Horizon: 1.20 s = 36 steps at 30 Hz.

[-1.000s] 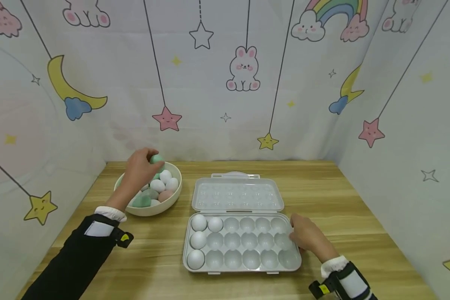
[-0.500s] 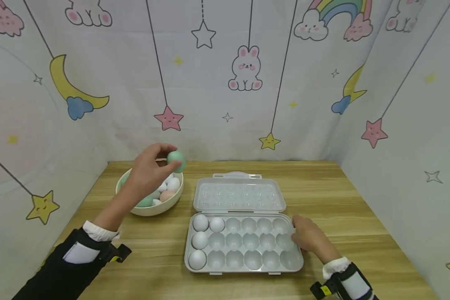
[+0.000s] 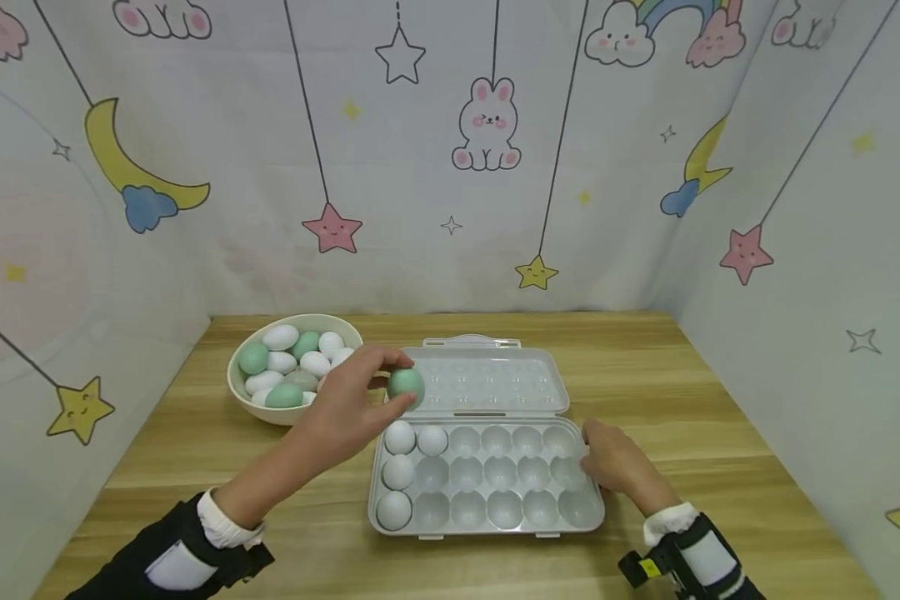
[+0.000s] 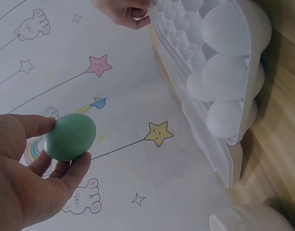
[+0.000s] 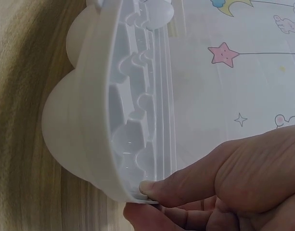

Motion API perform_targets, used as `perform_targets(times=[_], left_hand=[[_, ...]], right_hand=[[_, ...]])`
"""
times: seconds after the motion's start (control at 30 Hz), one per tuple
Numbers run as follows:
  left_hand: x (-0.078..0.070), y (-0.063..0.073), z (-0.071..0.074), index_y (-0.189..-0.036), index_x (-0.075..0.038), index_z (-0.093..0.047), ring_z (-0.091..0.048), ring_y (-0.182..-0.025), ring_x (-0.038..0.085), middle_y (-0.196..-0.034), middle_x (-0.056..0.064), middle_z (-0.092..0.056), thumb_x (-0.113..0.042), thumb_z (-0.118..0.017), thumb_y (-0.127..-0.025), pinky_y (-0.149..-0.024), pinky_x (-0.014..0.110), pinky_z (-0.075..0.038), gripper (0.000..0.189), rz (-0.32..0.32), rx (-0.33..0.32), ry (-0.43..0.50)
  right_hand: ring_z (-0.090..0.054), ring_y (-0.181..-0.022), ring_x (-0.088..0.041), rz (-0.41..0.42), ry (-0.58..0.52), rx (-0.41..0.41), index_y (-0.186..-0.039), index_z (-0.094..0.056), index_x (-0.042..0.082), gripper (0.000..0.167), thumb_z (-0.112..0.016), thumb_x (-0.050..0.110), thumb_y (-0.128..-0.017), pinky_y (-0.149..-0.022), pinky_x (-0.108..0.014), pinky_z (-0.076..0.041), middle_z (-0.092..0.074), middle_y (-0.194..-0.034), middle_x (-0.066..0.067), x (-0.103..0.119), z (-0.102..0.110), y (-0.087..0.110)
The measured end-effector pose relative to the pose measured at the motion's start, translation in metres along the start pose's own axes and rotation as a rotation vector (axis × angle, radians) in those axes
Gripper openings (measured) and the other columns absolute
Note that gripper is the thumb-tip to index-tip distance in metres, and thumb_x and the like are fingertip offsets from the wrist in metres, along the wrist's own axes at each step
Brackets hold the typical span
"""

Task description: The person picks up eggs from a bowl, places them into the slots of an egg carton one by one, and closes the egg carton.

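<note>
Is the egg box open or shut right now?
Open: the lid of the egg box is folded back on the far side, exposing four white eggs.

Mint green, that egg [image 3: 407,388] in the left hand [image 3: 345,414], and left of it a cream bowl [image 3: 236,397] flashes white and green eggs [image 3: 281,337]! At the right hand [image 3: 621,468], a white carton [image 3: 500,473] on streaky yellow-brown wood [image 3: 682,392]; behind both hands, pink and yellow stars [image 3: 333,229] dot a white backdrop [image 3: 412,279].

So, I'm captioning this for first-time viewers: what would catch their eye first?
Probably the green egg pinched in the left hand, left of centre. Next, the open carton on the table, four white eggs at its left end, the right hand gripping its right end. Behind hangs a cartoon-printed backdrop.
</note>
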<state>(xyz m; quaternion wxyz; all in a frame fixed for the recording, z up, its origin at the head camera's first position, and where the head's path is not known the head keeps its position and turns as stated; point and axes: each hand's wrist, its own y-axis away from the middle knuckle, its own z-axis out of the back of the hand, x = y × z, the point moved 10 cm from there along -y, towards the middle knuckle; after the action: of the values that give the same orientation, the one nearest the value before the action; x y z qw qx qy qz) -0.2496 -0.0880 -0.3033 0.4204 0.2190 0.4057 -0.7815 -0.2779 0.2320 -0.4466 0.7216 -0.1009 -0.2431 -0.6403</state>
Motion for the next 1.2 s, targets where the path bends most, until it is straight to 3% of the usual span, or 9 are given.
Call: perform_targets(times=[0.3,0.43,0.63,0.83,0.97,1.2], left_hand=[[0.02,0.023,-0.044,-0.12,0.0,-0.066,-0.062,-0.103,0.018,-0.115,0.007,-0.061,0.002,-0.08,-0.087,-0.09,0.029,-0.058,0.037,0.01,0.083,-0.01],[0.032,0.031,-0.062,-0.113,-0.005,-0.067,-0.061,-0.097,0.015,-0.111,0.003,-0.06,-0.001,-0.081,-0.087,-0.085,0.03,-0.058,0.03,0.007,0.121,-0.071],[0.042,0.038,-0.082,-0.113,-0.002,-0.066,-0.062,-0.1,0.018,-0.112,0.003,-0.059,-0.002,-0.082,-0.086,-0.087,0.033,-0.056,0.032,-0.004,0.173,-0.159],[0.051,0.045,-0.097,-0.118,-0.002,-0.065,-0.06,-0.104,0.016,-0.114,0.002,-0.056,-0.008,-0.082,-0.088,-0.09,0.035,-0.056,0.034,0.035,0.238,-0.179],[0.054,0.046,-0.104,-0.118,-0.005,-0.065,-0.061,-0.101,0.014,-0.115,0.001,-0.056,-0.011,-0.082,-0.09,-0.09,0.034,-0.056,0.034,0.025,0.26,-0.207],[0.047,0.049,-0.109,-0.111,-0.007,-0.068,-0.061,-0.092,0.015,-0.107,0.002,-0.061,-0.013,-0.082,-0.086,-0.082,0.035,-0.055,0.029,-0.094,0.217,-0.352]], right_hand=[[-0.057,-0.05,-0.021,-0.005,-0.014,-0.001,-0.097,-0.055,-0.005,0.014,-0.062,-0.008,-0.085,-0.045,-0.032,-0.049,-0.057,-0.075,-0.011,-0.001,-0.001,0.0],[-0.058,-0.051,-0.021,-0.013,-0.022,-0.002,-0.097,-0.055,-0.005,0.015,-0.062,-0.008,-0.085,-0.045,-0.032,-0.05,-0.058,-0.075,-0.011,-0.001,-0.002,0.001],[-0.058,-0.051,-0.021,-0.019,-0.035,-0.014,-0.097,-0.055,-0.005,0.015,-0.062,-0.009,-0.085,-0.044,-0.033,-0.051,-0.059,-0.076,-0.012,-0.002,0.0,0.002],[-0.059,-0.053,-0.021,-0.016,-0.042,-0.008,-0.098,-0.055,-0.005,0.015,-0.062,-0.009,-0.085,-0.045,-0.033,-0.051,-0.059,-0.077,-0.012,-0.003,-0.001,0.001],[-0.058,-0.052,-0.021,-0.01,-0.044,-0.013,-0.098,-0.055,-0.005,0.015,-0.062,-0.008,-0.085,-0.045,-0.033,-0.05,-0.059,-0.076,-0.012,-0.003,0.0,0.001],[-0.058,-0.053,-0.021,-0.019,-0.036,-0.004,-0.1,-0.055,-0.005,0.015,-0.062,-0.008,-0.087,-0.046,-0.033,-0.049,-0.059,-0.076,-0.012,-0.003,0.0,0.001]])
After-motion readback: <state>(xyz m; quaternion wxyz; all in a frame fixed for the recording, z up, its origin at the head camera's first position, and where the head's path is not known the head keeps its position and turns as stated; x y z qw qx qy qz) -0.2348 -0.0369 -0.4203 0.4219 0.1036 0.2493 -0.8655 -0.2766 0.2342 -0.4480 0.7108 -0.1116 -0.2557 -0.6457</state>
